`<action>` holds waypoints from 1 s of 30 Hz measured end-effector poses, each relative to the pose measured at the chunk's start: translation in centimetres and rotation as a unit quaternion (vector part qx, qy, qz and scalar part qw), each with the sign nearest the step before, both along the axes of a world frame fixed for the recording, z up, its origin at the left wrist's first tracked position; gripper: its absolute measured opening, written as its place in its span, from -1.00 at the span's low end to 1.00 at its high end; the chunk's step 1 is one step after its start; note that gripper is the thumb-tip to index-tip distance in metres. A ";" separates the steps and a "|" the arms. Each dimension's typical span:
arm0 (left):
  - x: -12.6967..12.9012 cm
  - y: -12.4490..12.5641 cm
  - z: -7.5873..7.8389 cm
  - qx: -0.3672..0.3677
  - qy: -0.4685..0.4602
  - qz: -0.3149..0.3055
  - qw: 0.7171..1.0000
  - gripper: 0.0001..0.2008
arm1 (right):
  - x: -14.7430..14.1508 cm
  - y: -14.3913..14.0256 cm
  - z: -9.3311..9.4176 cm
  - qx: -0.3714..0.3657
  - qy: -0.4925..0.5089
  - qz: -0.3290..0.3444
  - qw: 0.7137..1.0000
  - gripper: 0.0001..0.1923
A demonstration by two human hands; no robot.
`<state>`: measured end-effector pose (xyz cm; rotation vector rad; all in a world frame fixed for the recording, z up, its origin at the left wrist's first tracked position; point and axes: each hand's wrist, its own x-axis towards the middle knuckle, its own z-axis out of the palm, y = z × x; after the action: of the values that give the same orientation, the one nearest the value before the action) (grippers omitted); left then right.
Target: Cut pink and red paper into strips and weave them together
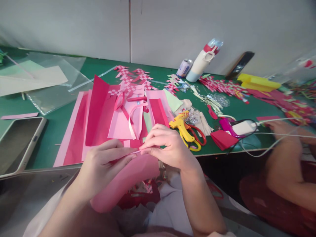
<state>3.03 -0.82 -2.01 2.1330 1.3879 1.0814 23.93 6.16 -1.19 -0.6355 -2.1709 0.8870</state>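
A sheet of pink paper point(128, 177) hangs curved over my lap, its upper edge pinched between my two hands. The fingers of my left hand point(105, 164) are closed on that edge from the left. From the right, the thumb and fingers of my right hand point(165, 146) press the edge close beside them. Just beyond lie stacked pink and red paper sheets point(98, 118), with cut paper strips point(127, 113) curled on top. Yellow-handled scissors point(184, 130) rest to the right of my right hand, partly overlapping orange-red handles point(198, 135).
A phone point(21, 144) lies at the left edge, near clear plastic sleeves point(59, 95). Woven paper pieces point(135, 79), a can point(184, 68) and a white bottle point(202, 62) stand along the back. At right, a co-worker's arm point(283, 164) reaches past a white charger point(243, 127) with cables.
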 end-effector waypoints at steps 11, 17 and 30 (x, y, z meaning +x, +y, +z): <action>-0.6 0.1 0.2 -0.055 0.050 0.033 0.997 -0.79 | 0.0 0.1 0.3 0.037 -0.039 -0.014 0.998 -0.90; -1.9 0.0 0.7 -0.135 0.069 0.065 0.986 -0.55 | 0.6 0.9 -0.3 0.030 -0.043 -0.049 0.997 -0.88; -2.1 -1.2 1.3 -0.156 0.011 0.082 0.984 -0.59 | 0.5 -0.6 1.7 0.094 -0.103 -0.097 0.986 -0.88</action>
<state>0.90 -2.01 -0.76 1.8371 1.6465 0.8328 24.43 5.59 0.55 -0.8562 -2.2929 0.5260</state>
